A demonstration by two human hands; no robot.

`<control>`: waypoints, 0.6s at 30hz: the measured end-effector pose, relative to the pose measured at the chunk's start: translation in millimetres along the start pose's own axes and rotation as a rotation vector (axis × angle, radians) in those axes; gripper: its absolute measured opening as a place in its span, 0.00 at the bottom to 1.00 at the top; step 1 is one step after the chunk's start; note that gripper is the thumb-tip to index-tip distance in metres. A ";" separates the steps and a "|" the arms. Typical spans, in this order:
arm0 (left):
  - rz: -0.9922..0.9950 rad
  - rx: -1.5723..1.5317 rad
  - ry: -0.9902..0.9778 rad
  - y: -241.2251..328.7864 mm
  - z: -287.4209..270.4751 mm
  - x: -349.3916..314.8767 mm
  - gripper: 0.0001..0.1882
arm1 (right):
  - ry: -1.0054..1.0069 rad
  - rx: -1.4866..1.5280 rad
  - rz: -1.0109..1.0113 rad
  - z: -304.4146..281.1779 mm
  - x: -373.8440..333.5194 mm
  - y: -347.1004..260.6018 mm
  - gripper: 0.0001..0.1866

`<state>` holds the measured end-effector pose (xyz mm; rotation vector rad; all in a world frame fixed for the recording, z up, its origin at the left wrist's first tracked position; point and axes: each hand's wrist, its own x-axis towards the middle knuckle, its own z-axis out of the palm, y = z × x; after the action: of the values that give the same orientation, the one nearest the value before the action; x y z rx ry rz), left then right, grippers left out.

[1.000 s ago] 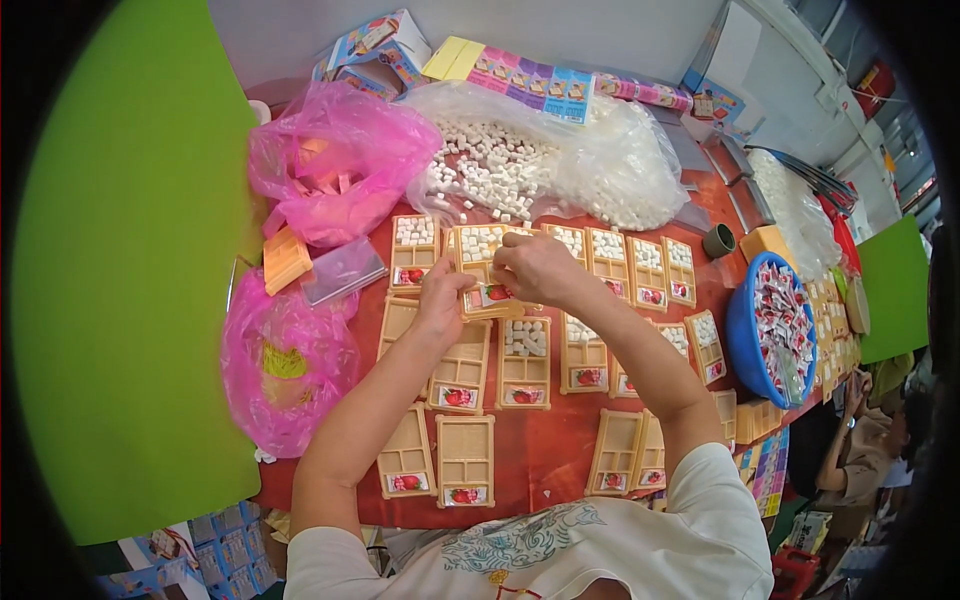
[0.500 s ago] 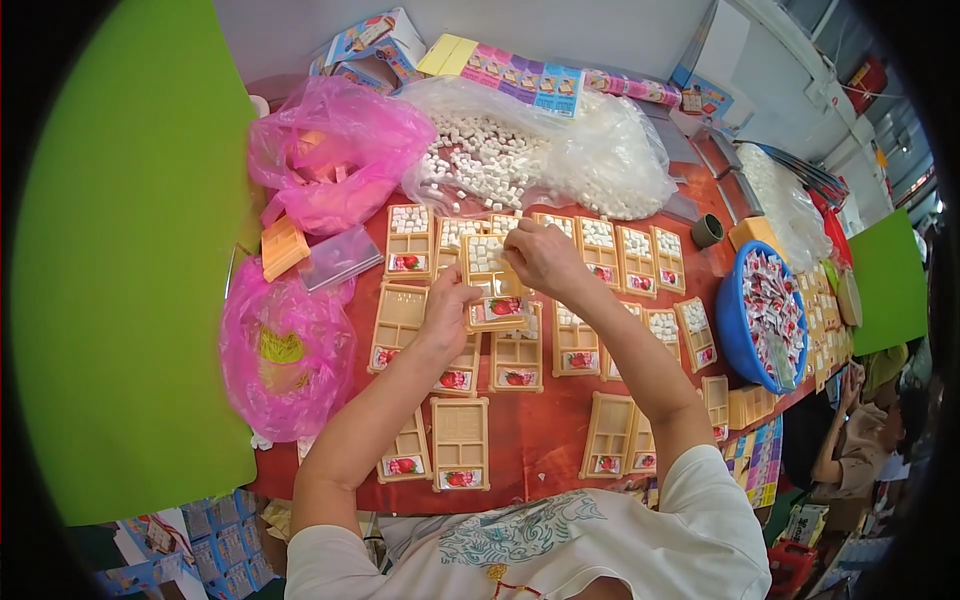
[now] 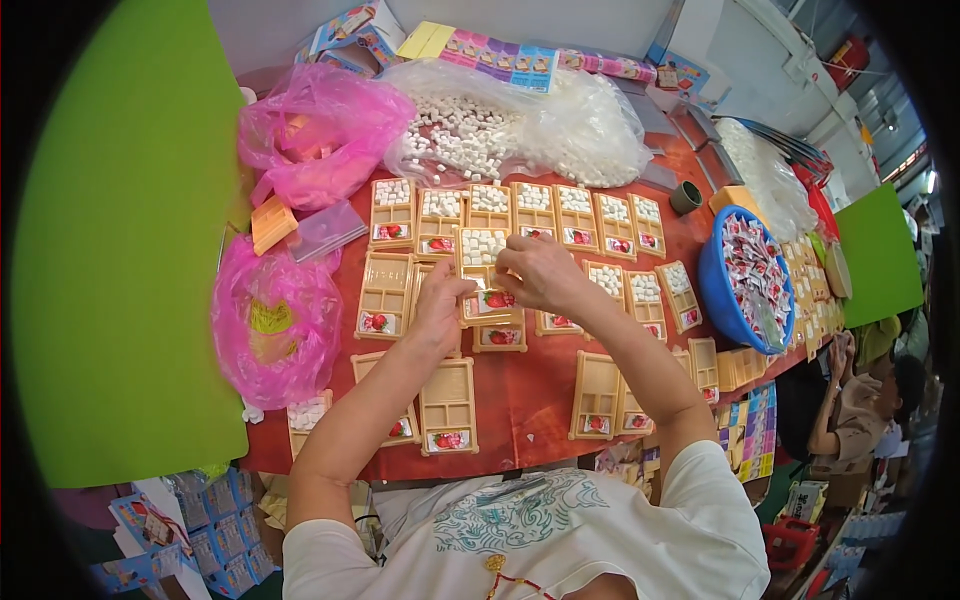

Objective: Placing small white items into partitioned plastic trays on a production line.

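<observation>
My left hand point(image 3: 440, 305) is closed around the left edge of a small beige compartment tray point(image 3: 484, 244), raised above the other trays. White cubes fill its top compartment, and a small packet with a strawberry picture point(image 3: 495, 300) lies in its lower one. My right hand point(image 3: 542, 273) is at the tray's right side, fingers pinched together over the small middle compartments; what they grip, if anything, is hidden. Behind the held tray stands a row of similar trays point(image 3: 535, 222) with cubes and packets. Nearer me, a tray point(image 3: 447, 393) has a packet but no cubes.
A clear plastic bag of white cubes point(image 3: 465, 135) lies open at the back. Pink bags point(image 3: 330, 125) are at the left. On the right stands a blue basin point(image 3: 712, 275) of small packets, beside a dark cup point(image 3: 686, 198). Another person point(image 3: 865, 400) sits at far right.
My right fingertips have moved down the held tray, from the top of the cubes toward the middle compartments. My left hand keeps its hold. The whole view has shifted slightly.
</observation>
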<state>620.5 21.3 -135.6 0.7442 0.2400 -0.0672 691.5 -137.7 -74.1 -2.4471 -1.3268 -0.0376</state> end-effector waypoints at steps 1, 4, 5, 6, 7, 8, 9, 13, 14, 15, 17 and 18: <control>0.011 0.021 -0.009 -2.0 1.4 -2.4 0.23 | -0.004 -0.039 0.000 1.6 -3.2 -1.4 0.07; 0.019 0.071 0.007 -5.0 6.1 -12.9 0.23 | 0.073 -0.010 -0.004 6.6 -12.5 0.7 0.07; 0.013 0.100 0.034 -5.3 7.5 -16.7 0.24 | 0.108 0.014 -0.004 6.3 -15.6 1.2 0.06; 0.015 0.101 0.035 -6.1 7.5 -19.4 0.24 | 0.109 0.015 -0.005 4.6 -18.1 2.2 0.06; -0.004 0.083 0.030 -6.6 7.8 -21.9 0.24 | 0.124 0.075 0.058 1.6 -20.6 3.9 0.06; -0.024 0.066 0.025 -7.2 8.0 -24.5 0.24 | 0.139 0.135 0.121 -0.9 -22.9 5.0 0.06; -0.025 0.068 0.024 -8.9 7.3 -26.3 0.24 | 0.141 0.135 0.122 -2.6 -25.1 5.4 0.06; -0.041 0.075 0.007 -16.4 9.5 -36.0 0.24 | 0.151 0.086 0.195 -2.3 -33.2 2.7 0.05; -0.069 0.062 0.007 -18.0 11.1 -38.6 0.24 | 0.178 -0.017 0.139 3.1 -36.1 4.4 0.04; -0.073 0.064 0.006 -20.3 11.8 -40.2 0.24 | 0.204 -0.120 0.084 6.9 -39.2 4.7 0.04; -0.071 0.085 -0.007 -24.8 12.3 -44.7 0.24 | 0.209 -0.116 0.066 8.8 -44.5 2.5 0.04; -0.075 0.085 -0.006 -27.5 11.6 -46.5 0.24 | 0.193 -0.088 0.090 9.1 -46.8 2.4 0.04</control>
<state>573.6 -7.9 -134.5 0.8194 0.2605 -0.1518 665.9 -173.7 -92.2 -2.4998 -1.1543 -0.3078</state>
